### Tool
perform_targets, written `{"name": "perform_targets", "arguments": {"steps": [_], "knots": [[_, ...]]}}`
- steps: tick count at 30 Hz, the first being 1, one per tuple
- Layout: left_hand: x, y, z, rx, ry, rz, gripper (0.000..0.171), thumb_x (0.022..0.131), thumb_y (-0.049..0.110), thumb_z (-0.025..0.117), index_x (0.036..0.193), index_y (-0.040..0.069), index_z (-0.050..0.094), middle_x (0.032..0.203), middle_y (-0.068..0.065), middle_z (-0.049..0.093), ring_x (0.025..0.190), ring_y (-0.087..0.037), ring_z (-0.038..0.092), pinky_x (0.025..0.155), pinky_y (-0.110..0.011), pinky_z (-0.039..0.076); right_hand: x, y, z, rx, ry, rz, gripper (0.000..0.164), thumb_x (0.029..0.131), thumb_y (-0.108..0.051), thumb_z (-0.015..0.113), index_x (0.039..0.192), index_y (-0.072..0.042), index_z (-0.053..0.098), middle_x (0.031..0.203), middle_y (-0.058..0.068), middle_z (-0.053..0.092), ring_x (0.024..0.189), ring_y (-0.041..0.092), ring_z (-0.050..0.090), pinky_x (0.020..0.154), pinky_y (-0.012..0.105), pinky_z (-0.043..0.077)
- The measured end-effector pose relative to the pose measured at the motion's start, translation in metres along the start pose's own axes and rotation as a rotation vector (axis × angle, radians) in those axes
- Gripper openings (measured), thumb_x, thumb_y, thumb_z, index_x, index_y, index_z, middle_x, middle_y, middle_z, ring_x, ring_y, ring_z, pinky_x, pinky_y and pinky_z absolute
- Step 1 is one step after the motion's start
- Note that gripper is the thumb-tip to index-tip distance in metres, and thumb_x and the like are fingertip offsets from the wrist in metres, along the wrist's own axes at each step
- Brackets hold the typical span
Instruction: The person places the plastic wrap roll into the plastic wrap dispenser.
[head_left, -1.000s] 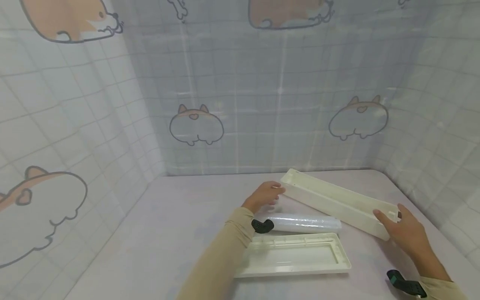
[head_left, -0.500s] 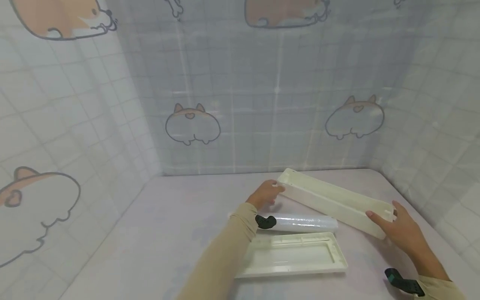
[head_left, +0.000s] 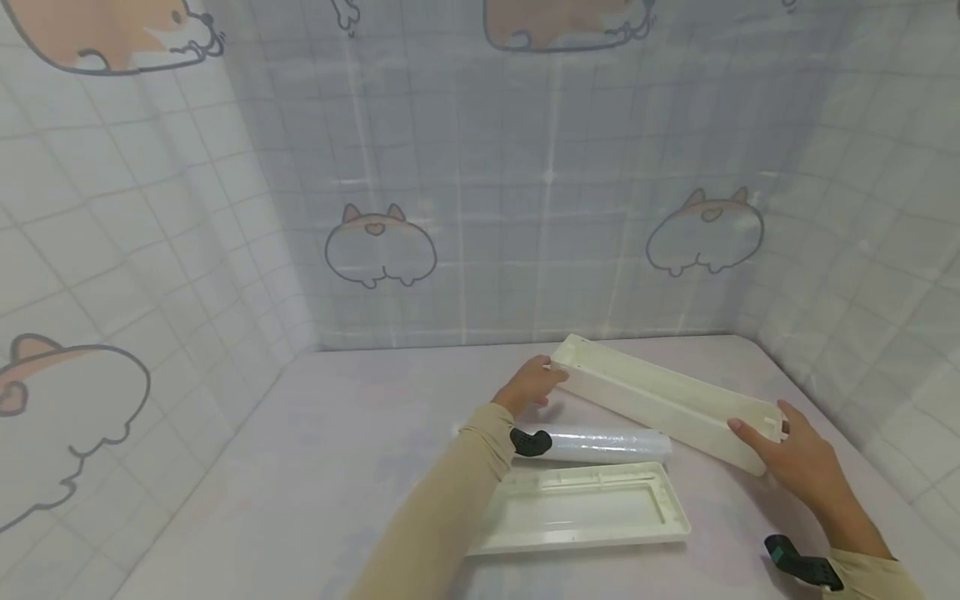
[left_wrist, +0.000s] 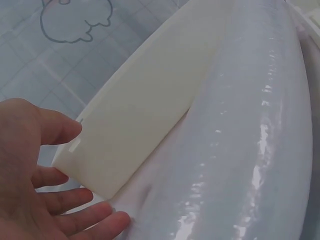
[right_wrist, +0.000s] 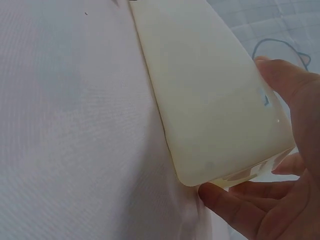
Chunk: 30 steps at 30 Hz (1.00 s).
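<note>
A long, cream plastic box, open at the top, lies slantwise at the back right of the table. My left hand holds its far left end; in the left wrist view the thumb is at the box's upper edge and the fingers are by its end. At the near right end, my right hand grips the box, thumb over the near rim and fingers round the end wall. A shiny roll of clear plastic wrap lies in front of the box. Nearer still is a shallow cream lid, its left end hidden by my left forearm.
The pale tabletop runs up to hanging curtains with corgi drawings at the back and both sides. Black wrist mounts sit at both sleeves.
The whole head view has shifted slightly, so the scene sits a little further left. Both hands stay at the box's ends, with hardly any movement against the roll and lid.
</note>
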<state>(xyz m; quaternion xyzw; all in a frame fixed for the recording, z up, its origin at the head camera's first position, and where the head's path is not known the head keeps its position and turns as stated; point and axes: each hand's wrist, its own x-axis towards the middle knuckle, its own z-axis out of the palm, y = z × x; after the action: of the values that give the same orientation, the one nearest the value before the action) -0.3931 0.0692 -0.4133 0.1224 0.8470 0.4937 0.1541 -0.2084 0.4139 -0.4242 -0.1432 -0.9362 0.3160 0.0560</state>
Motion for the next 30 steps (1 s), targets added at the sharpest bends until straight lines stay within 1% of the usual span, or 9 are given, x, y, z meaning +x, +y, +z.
{"name": "perform_targets", "arguments": {"steps": [3, 7, 13, 17, 20, 24, 27, 30], "knots": [[0.0015, -0.0006, 0.0005, -0.027, 0.005, -0.006, 0.068, 0.096, 0.034, 0.064, 0.151, 0.002, 0.039, 0.141, -0.018, 0.054, 0.097, -0.031, 0.068, 0.092, -0.040, 0.054, -0.0001, 0.0002, -0.0001, -0.013, 0.007, 0.001, 0.109, 0.097, -0.063, 0.049, 0.150, 0.017, -0.003, 0.138, 0.053, 0.023, 0.122, 0.067, 0.033, 0.093, 0.075, 0.038], [0.0053, -0.0015, 0.0019, -0.050, 0.031, -0.009, 0.063, 0.095, 0.033, 0.065, 0.145, 0.000, 0.044, 0.139, -0.017, 0.054, 0.093, -0.031, 0.068, 0.088, -0.039, 0.055, -0.0005, -0.0006, -0.0007, -0.010, -0.001, -0.010, 0.109, 0.097, -0.063, 0.049, 0.150, 0.017, -0.004, 0.140, 0.053, 0.022, 0.123, 0.067, 0.032, 0.094, 0.075, 0.036], [0.0094, 0.0000, 0.0028, -0.007, 0.069, -0.014, 0.054, 0.096, 0.033, 0.065, 0.134, -0.003, 0.050, 0.127, -0.015, 0.058, 0.088, -0.028, 0.067, 0.085, -0.039, 0.054, 0.0001, 0.0002, -0.0017, -0.013, -0.017, -0.022, 0.109, 0.097, -0.062, 0.049, 0.150, 0.016, -0.005, 0.141, 0.053, 0.020, 0.124, 0.067, 0.031, 0.096, 0.076, 0.035], [0.0090, 0.0017, 0.0010, 0.007, 0.098, -0.023, 0.052, 0.096, 0.032, 0.064, 0.132, -0.004, 0.051, 0.124, -0.015, 0.059, 0.088, -0.027, 0.067, 0.080, -0.035, 0.055, 0.0024, 0.0012, -0.0005, -0.009, -0.018, -0.040, 0.108, 0.098, -0.062, 0.049, 0.150, 0.016, -0.005, 0.142, 0.052, 0.018, 0.124, 0.067, 0.030, 0.094, 0.076, 0.036], [0.0075, 0.0029, -0.0010, 0.008, 0.096, -0.043, 0.053, 0.097, 0.033, 0.063, 0.134, -0.003, 0.051, 0.128, -0.015, 0.057, 0.090, -0.027, 0.067, 0.083, -0.036, 0.055, 0.0037, 0.0020, 0.0021, -0.015, 0.004, -0.047, 0.107, 0.098, -0.061, 0.050, 0.150, 0.017, -0.003, 0.142, 0.052, 0.020, 0.123, 0.067, 0.032, 0.093, 0.075, 0.038], [0.0066, 0.0035, -0.0024, 0.006, 0.081, -0.060, 0.055, 0.098, 0.036, 0.062, 0.136, -0.001, 0.050, 0.131, -0.014, 0.056, 0.090, -0.024, 0.066, 0.088, -0.039, 0.054, 0.0036, 0.0024, 0.0052, -0.021, 0.043, -0.038, 0.106, 0.098, -0.060, 0.051, 0.150, 0.017, 0.002, 0.140, 0.052, 0.024, 0.121, 0.066, 0.035, 0.091, 0.075, 0.039], [0.0070, 0.0031, -0.0025, -0.009, 0.076, -0.045, 0.055, 0.098, 0.036, 0.061, 0.136, -0.002, 0.050, 0.130, -0.014, 0.057, 0.089, -0.024, 0.067, 0.089, -0.040, 0.054, 0.0033, 0.0030, 0.0067, -0.009, 0.064, -0.044, 0.104, 0.098, -0.059, 0.052, 0.151, 0.016, 0.004, 0.140, 0.051, 0.025, 0.121, 0.066, 0.036, 0.092, 0.075, 0.038], [0.0073, 0.0039, -0.0033, -0.014, 0.072, -0.039, 0.055, 0.098, 0.036, 0.061, 0.137, -0.001, 0.049, 0.131, -0.014, 0.056, 0.091, -0.025, 0.067, 0.090, -0.040, 0.053, 0.0032, 0.0052, 0.0081, -0.001, 0.087, -0.067, 0.101, 0.098, -0.058, 0.053, 0.152, 0.015, 0.008, 0.140, 0.050, 0.027, 0.120, 0.066, 0.037, 0.090, 0.075, 0.038]]}}
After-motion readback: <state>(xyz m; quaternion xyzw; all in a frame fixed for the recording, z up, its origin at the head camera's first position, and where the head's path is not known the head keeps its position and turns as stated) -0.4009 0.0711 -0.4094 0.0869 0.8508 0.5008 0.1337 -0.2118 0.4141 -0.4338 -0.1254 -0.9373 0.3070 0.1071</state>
